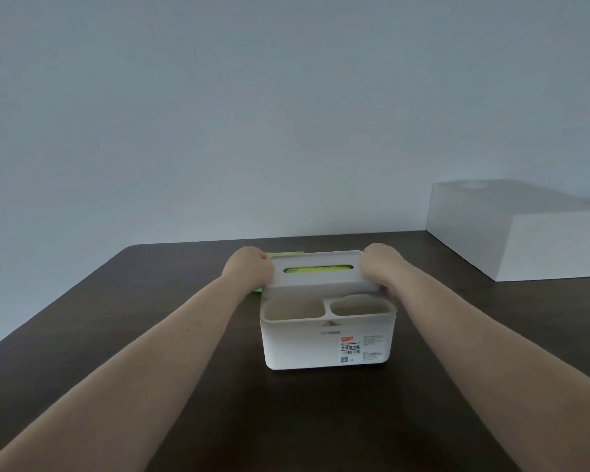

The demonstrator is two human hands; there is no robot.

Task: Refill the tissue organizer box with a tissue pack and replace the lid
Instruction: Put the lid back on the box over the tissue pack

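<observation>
table: dark brown wood grain; we see its far edge against a plain pale wall, with a rounded far-left corner.
box: white organizer, standing upright near the middle of the table, with a printed label on its near face, right of centre.
cups: two open compartments along the near side of the box, a wider one on the left and a smaller one on the right; we see nothing in either.
lid: white, flat, with a long slot across its middle; it sits over the far part of the box, and we cannot tell whether it is fully seated or just above the rim.
pack: bright green shows through the slot, and more green peeks out at the lid's far-left edge and under our left wrist; we cannot tell whether it lies inside the box or behind it.
left hand: we close it over the left end of the lid, fingers curled over the edge.
right hand: we close it over the right end of the lid, fingertips tucked under the near-right corner.
arms: both bare forearms reach in from the near corners and meet the lid at its two ends.
white case: large plain block at the far right of the table, well apart from the box.
</observation>
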